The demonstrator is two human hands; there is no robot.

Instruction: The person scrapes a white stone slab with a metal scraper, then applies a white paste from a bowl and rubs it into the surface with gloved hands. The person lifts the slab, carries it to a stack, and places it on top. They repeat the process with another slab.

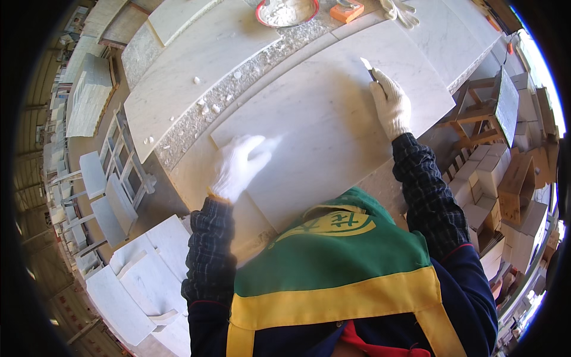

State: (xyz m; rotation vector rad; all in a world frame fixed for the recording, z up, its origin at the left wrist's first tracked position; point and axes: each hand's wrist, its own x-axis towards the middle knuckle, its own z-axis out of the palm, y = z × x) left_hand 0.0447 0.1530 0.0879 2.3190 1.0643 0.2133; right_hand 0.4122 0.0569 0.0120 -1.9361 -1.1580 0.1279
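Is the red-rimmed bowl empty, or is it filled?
Not empty: lumpy white material shows inside the bowl; how full, I cannot tell.

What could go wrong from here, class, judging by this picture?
The blade tool in the right hand might scratch the pale slab beneath it. Loose white chips on the rough strip beside it could get dragged across and mark it.

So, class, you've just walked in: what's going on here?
Gloved hands are at work over a pale slab. The right hand holds a small blade over its far right part. The left hand is blurred at the slab's left; whether it holds anything is unclear. Beyond the slab are a red-rimmed bowl and an orange block.
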